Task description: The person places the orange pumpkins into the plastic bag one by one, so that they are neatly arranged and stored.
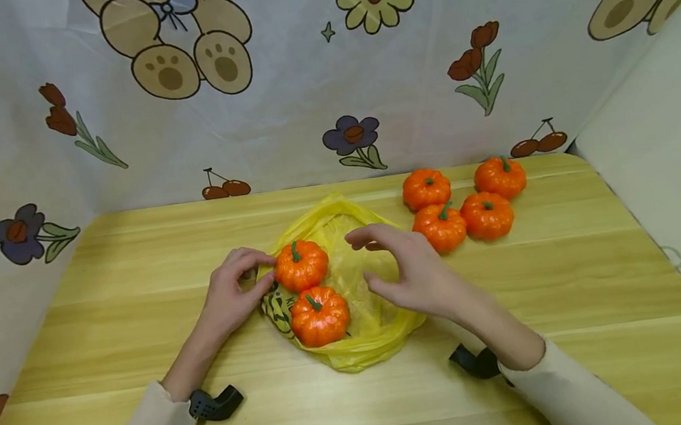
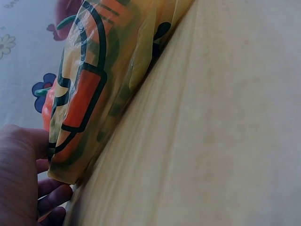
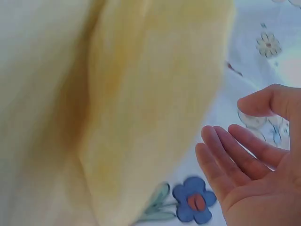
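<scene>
A yellow plastic bag (image 1: 370, 287) lies spread with its mouth upward on the table. Two orange toy pumpkins sit inside on its left: an upper pumpkin (image 1: 301, 266) and a lower pumpkin (image 1: 320, 317), touching each other. At the bag's left rim, beside the upper pumpkin, my left hand (image 1: 230, 288) holds the bag's edge between thumb and fingers. The left wrist view shows the printed bag side (image 2: 94, 89) by those fingers. My right hand (image 1: 415, 267) hovers over the bag's right part, thumb and fingers apart, holding nothing; its palm (image 3: 254, 193) faces the right wrist camera.
Several more orange pumpkins (image 1: 488, 216) cluster at the back right of the wooden table (image 1: 552, 299), just past the bag. A printed cloth (image 1: 283, 119) hangs behind the table's far edge. A white panel (image 1: 668, 148) stands along the right side.
</scene>
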{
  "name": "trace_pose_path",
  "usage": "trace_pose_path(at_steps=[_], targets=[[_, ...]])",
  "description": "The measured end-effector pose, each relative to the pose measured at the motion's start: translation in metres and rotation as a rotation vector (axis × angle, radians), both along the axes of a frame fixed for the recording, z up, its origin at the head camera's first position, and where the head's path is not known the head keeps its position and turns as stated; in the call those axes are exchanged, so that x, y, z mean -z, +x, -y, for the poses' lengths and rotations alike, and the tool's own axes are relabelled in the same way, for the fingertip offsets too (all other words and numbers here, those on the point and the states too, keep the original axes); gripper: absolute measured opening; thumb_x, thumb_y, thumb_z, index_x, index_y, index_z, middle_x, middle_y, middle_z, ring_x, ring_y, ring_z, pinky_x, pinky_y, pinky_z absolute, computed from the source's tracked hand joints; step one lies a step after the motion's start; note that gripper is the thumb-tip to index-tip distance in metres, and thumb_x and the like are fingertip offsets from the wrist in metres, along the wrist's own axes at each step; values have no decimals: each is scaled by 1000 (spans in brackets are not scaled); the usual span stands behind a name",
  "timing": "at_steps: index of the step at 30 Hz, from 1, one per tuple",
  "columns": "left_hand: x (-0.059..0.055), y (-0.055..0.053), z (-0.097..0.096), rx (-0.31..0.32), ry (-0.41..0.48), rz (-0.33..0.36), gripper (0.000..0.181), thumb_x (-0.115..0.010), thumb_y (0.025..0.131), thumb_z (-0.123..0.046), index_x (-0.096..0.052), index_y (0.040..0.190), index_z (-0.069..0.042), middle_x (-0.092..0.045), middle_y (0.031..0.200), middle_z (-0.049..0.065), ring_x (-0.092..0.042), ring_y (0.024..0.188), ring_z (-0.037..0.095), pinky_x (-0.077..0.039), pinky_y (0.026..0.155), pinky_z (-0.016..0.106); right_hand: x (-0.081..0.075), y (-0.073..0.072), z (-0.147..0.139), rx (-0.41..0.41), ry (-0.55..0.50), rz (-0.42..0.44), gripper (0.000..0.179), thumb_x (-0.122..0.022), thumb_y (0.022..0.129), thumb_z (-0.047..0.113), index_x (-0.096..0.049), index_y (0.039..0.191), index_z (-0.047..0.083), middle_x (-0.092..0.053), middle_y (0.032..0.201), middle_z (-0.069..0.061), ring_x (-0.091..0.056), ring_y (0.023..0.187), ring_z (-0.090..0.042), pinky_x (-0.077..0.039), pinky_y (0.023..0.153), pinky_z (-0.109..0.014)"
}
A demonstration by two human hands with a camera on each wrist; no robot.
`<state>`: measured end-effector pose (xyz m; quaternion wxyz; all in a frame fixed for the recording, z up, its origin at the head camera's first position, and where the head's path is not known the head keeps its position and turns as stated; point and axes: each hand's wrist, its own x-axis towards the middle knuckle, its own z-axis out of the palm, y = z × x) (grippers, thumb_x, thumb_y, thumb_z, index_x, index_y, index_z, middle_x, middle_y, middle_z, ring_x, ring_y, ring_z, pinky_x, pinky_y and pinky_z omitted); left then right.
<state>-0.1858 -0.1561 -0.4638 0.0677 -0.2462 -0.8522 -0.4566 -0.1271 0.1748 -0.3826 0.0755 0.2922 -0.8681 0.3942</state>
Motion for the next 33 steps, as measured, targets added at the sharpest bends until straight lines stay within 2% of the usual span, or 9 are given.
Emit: trace_pose_path(at_steps=[5,8,12,17,22,28,33], targets=[[1,2,-1,9,20,-9,18,-77,95,-7,-79,112,-13,-73,113,4,-55,96,18,-41,81,26,-12,-5,-19,76,-38,-85,46,-73,87,2,-65,133,4,-72,126,-8,-70,117,-25,-57,102,-43],[0,2,-2,11,18,-18,18,-77,95,-6,-79,112,-12,-74,113,5,-55,95,18,-41,80,25,-19,-8,-32,134,-41,-107,47,-73,87,2,-66,133,6,-73,126,-8,-72,117,-25,-57,101,-45],[-2,3,-2,0,1,-22,18,-78,94,-5,-79,110,-12,-73,112,4,-55,95,17,-41,79,24,-27,-12,-51,200,-67,-99,48,-72,88,-1,-66,135,9,-73,128,-5,-72,117,-26,-57,100,-45],[-3,3,-2,-7,-11,-24,18,-78,93,-4,-79,110,-11,-73,112,5,-56,96,18,-42,80,25,-33,-17,-74,258,-119,-84,48,-71,89,-7,-67,134,8,-71,131,-4,-70,119,-26,-57,99,-29],[-3,3,-2,-12,-15,-21,18,-78,93,-4,-79,110,-12,-73,112,5,-57,98,19,-42,81,26,-39,-21,-97,302,-168,-62,48,-69,90,-9,-65,136,4,-69,132,-6,-65,122,-24,-54,103,-24],[-3,3,-2,-12,-13,-19,18,-78,94,-5,-79,110,-12,-73,112,4,-58,100,19,-42,82,25,-44,-21,-121,389,-191,-18,47,-68,95,-4,-63,140,7,-65,136,-9,-62,123,-12,-50,102,-16],[-1,3,-2,-12,-11,-18,18,-77,94,-5,-79,110,-13,-73,112,4,-58,101,19,-42,83,24,-43,-19,-131,417,-166,-40,46,-69,94,-4,-64,138,6,-67,132,-7,-64,118,-4,-50,97,-12]])
